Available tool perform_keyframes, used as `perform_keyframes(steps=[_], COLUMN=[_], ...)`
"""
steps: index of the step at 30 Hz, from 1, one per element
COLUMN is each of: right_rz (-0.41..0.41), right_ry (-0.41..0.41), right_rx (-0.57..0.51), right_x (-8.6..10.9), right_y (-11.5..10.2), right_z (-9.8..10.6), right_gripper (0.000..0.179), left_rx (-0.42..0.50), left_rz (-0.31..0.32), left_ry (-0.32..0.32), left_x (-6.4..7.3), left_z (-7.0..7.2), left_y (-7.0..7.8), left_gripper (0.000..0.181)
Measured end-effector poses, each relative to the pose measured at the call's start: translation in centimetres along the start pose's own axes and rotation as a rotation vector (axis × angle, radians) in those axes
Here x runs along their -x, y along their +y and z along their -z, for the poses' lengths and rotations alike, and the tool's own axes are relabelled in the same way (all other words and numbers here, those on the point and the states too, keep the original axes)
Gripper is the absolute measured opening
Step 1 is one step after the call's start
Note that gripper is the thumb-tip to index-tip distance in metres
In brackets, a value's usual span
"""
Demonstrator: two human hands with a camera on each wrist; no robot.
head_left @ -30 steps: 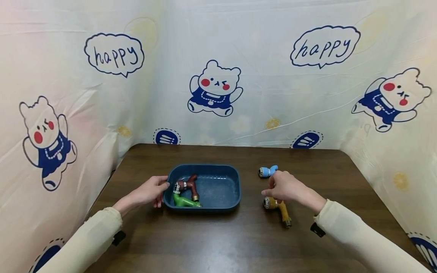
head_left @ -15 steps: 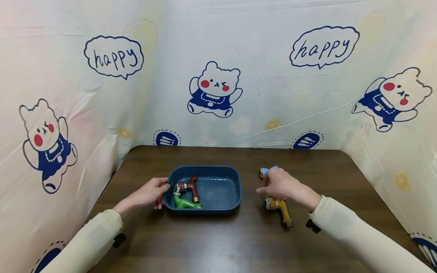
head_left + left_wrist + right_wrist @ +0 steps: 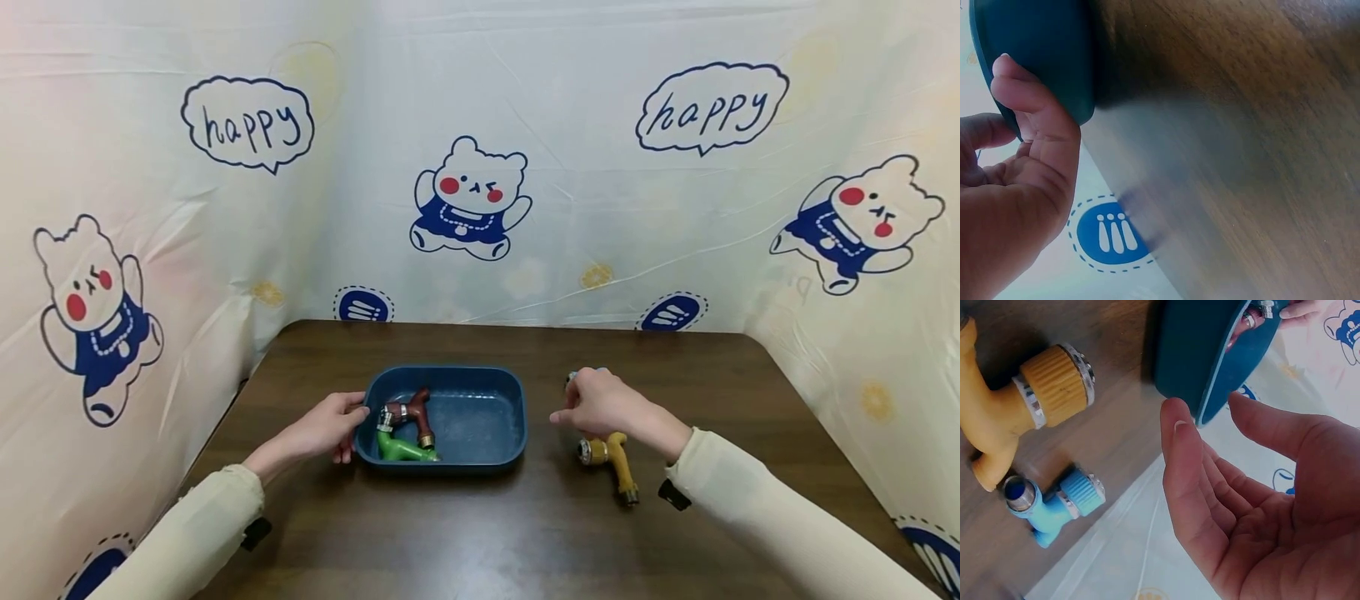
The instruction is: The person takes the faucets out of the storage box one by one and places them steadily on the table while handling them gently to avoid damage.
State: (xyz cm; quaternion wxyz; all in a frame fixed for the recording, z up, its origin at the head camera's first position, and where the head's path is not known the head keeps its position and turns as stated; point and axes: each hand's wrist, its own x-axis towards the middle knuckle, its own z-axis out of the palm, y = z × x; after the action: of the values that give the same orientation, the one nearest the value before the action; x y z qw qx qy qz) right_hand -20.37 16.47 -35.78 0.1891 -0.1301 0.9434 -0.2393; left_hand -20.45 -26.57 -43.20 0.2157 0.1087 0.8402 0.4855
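Observation:
My left hand [image 3: 318, 429] grips the left rim of a dark blue plastic basin [image 3: 480, 425]. The left wrist view shows thumb and fingers on either side of that wall. Inside the basin's left half lie a brownish-red tap [image 3: 422, 417] and a green tap [image 3: 405, 452]. To the right of the basin, my right hand [image 3: 609, 404] hovers over the table, its thumb and fingers apart and nothing held. A yellow tap [image 3: 619, 467] lies just below it. A light blue tap [image 3: 1050, 515] is mostly covered by the right hand in the head view.
The dark wooden table [image 3: 465, 533] carries the basin and the loose taps. A pale printed curtain [image 3: 570, 208] hangs behind it and along both sides.
My right hand has moved left, covering more of the blue tap and uncovering the yellow one. The left hand has stayed at the basin's rim.

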Motion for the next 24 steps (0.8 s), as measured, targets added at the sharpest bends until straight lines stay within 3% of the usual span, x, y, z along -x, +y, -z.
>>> perform_keyframes(steps=[5, 24], right_rz=[-0.007, 0.035], right_ry=[-0.006, 0.025], right_rx=[-0.04, 0.091], right_x=[0.0, -2.1], right_y=[-0.3, -2.7], right_z=[0.4, 0.6], right_gripper=[0.025, 0.02], left_rx=[-0.009, -0.016], left_rz=[-0.004, 0.014], left_ry=[0.005, -0.008], left_x=[-0.1, -0.2], left_z=[-0.2, 0.2], left_y=[0.2, 0.2], left_gripper=[0.053, 0.052])
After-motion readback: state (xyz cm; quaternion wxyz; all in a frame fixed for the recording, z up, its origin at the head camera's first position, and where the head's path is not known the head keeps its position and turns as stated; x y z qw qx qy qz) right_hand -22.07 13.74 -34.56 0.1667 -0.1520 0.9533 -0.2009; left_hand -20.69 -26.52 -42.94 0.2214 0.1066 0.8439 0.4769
